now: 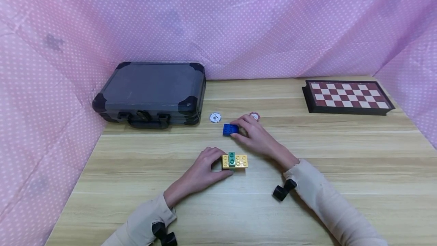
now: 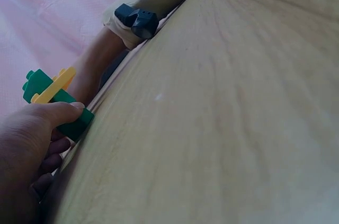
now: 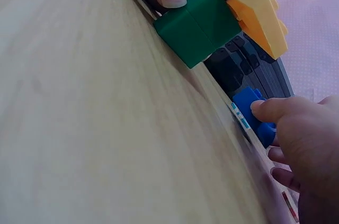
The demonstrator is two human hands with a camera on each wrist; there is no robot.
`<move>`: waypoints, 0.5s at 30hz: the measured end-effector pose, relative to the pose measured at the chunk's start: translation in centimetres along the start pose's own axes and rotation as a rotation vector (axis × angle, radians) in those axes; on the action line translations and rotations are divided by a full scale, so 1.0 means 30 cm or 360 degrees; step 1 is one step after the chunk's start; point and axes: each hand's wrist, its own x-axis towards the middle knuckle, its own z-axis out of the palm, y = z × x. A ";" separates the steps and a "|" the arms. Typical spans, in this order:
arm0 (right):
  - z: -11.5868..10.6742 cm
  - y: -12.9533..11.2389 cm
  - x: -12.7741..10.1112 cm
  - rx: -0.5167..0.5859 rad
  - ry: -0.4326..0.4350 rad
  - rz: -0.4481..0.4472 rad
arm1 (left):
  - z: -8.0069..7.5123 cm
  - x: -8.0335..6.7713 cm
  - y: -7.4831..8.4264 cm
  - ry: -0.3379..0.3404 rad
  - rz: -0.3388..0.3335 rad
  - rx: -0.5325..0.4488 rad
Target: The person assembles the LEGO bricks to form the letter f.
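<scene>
My left hand (image 1: 205, 168) grips a small stack of toy building bricks low over the table, thumb against its lower green bricks (image 3: 198, 25). A long yellow piece (image 1: 241, 161) lies across them, with a narrow green brick (image 1: 231, 158) on top. Farther back, my right hand (image 1: 254, 136) pinches a blue brick (image 1: 228, 129) between thumb and fingers. In the right wrist view the blue brick (image 3: 245, 102) is at the tabletop, close to a chip; whether it touches the table I cannot tell. The left wrist view hides the far side of the stack.
Behind the blue brick lie a white poker chip (image 1: 215, 117) and a red one (image 1: 255, 116), partly behind my right fingers. A grey hard case (image 1: 153, 86) stands at the back left. A chessboard box (image 1: 348, 95) sits back right. Pink dotted cloth (image 1: 246, 29) surrounds the wooden table (image 1: 334, 143).
</scene>
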 end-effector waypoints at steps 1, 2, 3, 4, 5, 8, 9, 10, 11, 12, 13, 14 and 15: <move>-0.001 -0.003 0.000 0.0004 0.0001 0.0005 | 0.000 0.000 0.000 -0.0002 -0.0001 0.0000; -0.003 -0.005 -0.001 0.0008 0.0005 0.0008 | -0.001 0.000 0.001 -0.0003 -0.0004 0.0002; -0.005 -0.008 -0.002 0.0009 0.0008 0.0010 | -0.001 -0.001 0.002 -0.0005 -0.0006 0.0001; -0.007 -0.010 -0.003 0.0010 0.0011 0.0011 | -0.001 -0.001 0.002 -0.0006 -0.0008 0.0000; -0.008 -0.012 -0.003 0.0013 0.0016 0.0010 | -0.001 0.000 0.002 -0.0007 -0.0011 -0.0001; -0.014 -0.020 -0.007 0.0033 0.0027 0.0006 | 0.000 -0.001 0.002 -0.0008 -0.0017 0.0001; -0.015 -0.022 -0.008 0.0038 0.0029 0.0003 | 0.000 -0.001 0.002 -0.0007 -0.0018 0.0000; -0.017 -0.024 -0.009 0.0046 0.0033 0.0001 | 0.001 -0.001 0.002 -0.0005 -0.0019 0.0000; -0.018 -0.026 -0.011 0.0052 0.0036 -0.0004 | 0.001 -0.001 0.002 -0.0004 -0.0018 0.0000; -0.020 -0.028 -0.012 0.0056 0.0041 -0.0009 | 0.001 -0.001 0.001 -0.0003 -0.0017 -0.0001; -0.021 -0.029 -0.013 0.0055 0.0046 -0.0015 | 0.001 -0.001 0.002 -0.0003 -0.0016 -0.0004; -0.023 -0.030 -0.015 0.0054 0.0050 -0.0025 | 0.000 -0.001 0.003 -0.0003 -0.0016 -0.0005; -0.026 -0.031 -0.017 0.0049 0.0055 -0.0035 | 0.000 -0.001 0.004 -0.0005 -0.0017 -0.0010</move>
